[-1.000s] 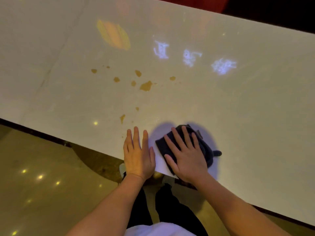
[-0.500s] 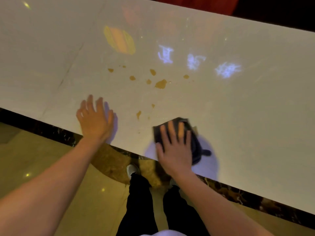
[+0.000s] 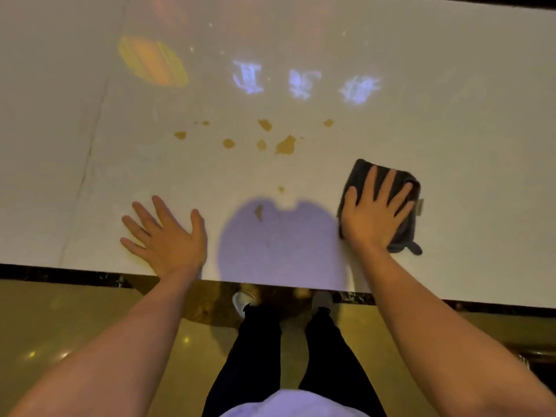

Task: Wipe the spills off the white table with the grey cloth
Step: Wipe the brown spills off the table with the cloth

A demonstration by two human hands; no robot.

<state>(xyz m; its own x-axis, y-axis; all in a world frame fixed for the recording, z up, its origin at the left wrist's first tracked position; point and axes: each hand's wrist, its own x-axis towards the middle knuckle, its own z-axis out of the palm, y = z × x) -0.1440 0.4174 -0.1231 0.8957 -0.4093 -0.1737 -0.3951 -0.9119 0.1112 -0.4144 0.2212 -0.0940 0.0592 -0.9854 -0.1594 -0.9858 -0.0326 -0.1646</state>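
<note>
Grey cloth, folded, lies under the right hand, pressed flat with fingers spread, not gripped; the left hand rests open and empty near the table edge. Wiping seems barely begun: amber spills sit untouched left of the cloth, so the next stroke should sweep leftward and away.

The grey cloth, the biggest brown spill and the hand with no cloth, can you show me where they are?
grey cloth (image 3: 358,173): head view, bare far-left corner beyond the fingers.
biggest brown spill (image 3: 285,145): head view, middle of the blot.
left hand (image 3: 173,240): head view, back of the hand, flat on the white table (image 3: 481,176).
</note>
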